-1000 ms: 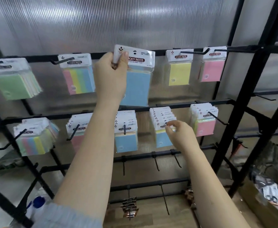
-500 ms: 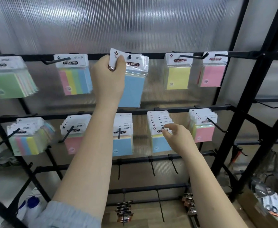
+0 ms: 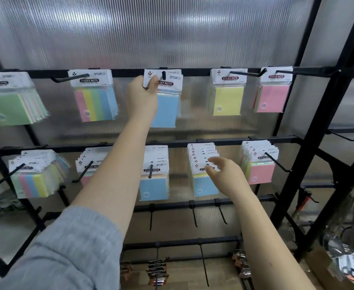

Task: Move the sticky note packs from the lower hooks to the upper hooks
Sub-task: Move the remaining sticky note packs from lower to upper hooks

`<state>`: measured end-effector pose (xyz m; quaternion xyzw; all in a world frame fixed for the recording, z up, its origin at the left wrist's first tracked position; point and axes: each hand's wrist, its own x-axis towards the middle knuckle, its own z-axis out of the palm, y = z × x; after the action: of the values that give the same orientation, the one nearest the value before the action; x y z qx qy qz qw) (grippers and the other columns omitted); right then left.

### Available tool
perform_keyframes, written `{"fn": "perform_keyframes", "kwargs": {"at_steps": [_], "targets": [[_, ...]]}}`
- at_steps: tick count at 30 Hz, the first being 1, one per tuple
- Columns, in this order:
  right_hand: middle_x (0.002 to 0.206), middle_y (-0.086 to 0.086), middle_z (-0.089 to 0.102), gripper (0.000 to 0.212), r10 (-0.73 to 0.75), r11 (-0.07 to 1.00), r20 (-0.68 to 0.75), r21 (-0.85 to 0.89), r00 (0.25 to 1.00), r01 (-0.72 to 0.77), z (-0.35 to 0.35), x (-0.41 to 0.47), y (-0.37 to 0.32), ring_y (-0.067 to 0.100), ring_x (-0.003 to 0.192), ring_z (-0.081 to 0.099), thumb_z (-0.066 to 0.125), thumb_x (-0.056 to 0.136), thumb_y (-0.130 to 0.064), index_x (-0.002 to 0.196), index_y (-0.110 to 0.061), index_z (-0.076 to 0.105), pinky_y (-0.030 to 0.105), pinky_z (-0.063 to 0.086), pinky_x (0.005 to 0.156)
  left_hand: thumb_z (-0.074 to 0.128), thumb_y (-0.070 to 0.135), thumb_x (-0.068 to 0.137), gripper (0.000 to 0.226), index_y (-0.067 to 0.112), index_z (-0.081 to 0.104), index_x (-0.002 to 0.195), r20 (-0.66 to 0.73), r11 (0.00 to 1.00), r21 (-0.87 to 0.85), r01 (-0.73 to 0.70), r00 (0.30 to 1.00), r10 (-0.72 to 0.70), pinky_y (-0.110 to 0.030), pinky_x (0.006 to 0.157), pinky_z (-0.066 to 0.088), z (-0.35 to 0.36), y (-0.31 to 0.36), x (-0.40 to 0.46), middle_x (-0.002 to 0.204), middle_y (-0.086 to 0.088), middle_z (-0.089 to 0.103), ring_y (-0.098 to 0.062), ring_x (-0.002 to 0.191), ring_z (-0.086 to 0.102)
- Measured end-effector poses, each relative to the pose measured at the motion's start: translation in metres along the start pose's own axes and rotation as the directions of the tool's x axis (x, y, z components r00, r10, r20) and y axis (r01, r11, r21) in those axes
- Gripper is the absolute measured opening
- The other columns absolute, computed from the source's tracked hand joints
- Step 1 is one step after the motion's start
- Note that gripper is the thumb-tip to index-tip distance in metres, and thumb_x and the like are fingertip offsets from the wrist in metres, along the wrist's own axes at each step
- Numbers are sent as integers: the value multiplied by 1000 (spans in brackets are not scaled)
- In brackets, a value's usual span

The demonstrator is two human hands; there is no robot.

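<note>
Head view showed the left hand pinching a blue pack by its card, already threaded on the upper hook; letting go seemed next. Right hand hovered, fingers loose, at the lower packs; its fingers perhaps touched them, motion blur hid that.

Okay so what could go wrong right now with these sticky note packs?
The left hand pinches only the header card of the blue pack at the upper hook; released too soon, the pack may drop. The right hand is reaching at the crowded lower stack, so it might drag several packs off.
</note>
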<state>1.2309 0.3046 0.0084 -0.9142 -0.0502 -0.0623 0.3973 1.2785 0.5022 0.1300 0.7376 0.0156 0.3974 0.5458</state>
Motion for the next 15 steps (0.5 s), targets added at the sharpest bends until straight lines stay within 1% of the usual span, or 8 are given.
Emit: {"fn": "perform_keyframes", "kwargs": {"at_steps": [1,2,3,4,6,9,12,15], "targets": [[139,0,51,40,-2,1000,7,8,1000,2,0,1,0,16,122,52,50,96,-26,135,-17,51,26,39,94,54,30,94,38,17,38,62,-2,1000,15,1,1000,-1,-16,51,28,3,-2,5,59,7,37,-8,56,36],[139,1,51,40,-4,1000,13,16,1000,4,0,3,0,16,122,52,50,96,-26,135,-17,51,27,39,95,55,33,94,42,17,34,62,0,999,45,4,1000,-4,-14,47,24,5,-2,8,59,6,34,-7,54,31],[139,1,51,40,-4,1000,19,19,1000,4,-1,4,0,16,122,52,50,96,-26,134,-17,51,27,39,96,55,36,94,45,18,30,61,0,997,79,5,1000,-5,-13,42,22,7,-2,12,59,6,31,-6,52,27],[139,2,51,40,-4,1000,23,15,1000,3,-1,6,1,16,121,52,50,95,-27,135,-17,51,28,39,96,56,39,93,47,18,28,62,5,994,106,8,1000,-9,-15,41,21,9,-1,14,59,6,30,-6,52,24],[140,2,51,41,1,1000,22,6,1000,-1,-1,9,1,17,122,52,50,95,-26,135,-17,50,28,39,96,55,41,93,48,19,26,61,3,984,175,20,1000,-20,-21,45,20,13,-1,21,59,6,30,-7,52,25],[141,3,50,41,-1,1000,14,9,1000,1,-1,14,1,18,124,50,50,95,-24,135,-15,50,28,37,99,56,36,93,50,19,23,60,-28,970,241,29,999,-22,-27,48,17,18,-4,31,60,6,28,-9,53,24],[139,3,51,42,-6,1000,16,-1,1000,6,0,19,0,17,123,51,50,94,-25,135,-15,50,27,38,98,56,34,92,50,18,21,61,-59,956,288,50,998,-35,-29,49,16,22,-7,38,60,4,27,-10,52,23],[140,2,51,42,-19,1000,19,0,1000,19,0,24,1,17,122,52,50,95,-25,135,-15,50,27,39,96,57,33,91,47,18,23,61,-77,950,305,68,996,-47,-29,49,18,25,-8,41,60,4,29,-16,58,29]]}}
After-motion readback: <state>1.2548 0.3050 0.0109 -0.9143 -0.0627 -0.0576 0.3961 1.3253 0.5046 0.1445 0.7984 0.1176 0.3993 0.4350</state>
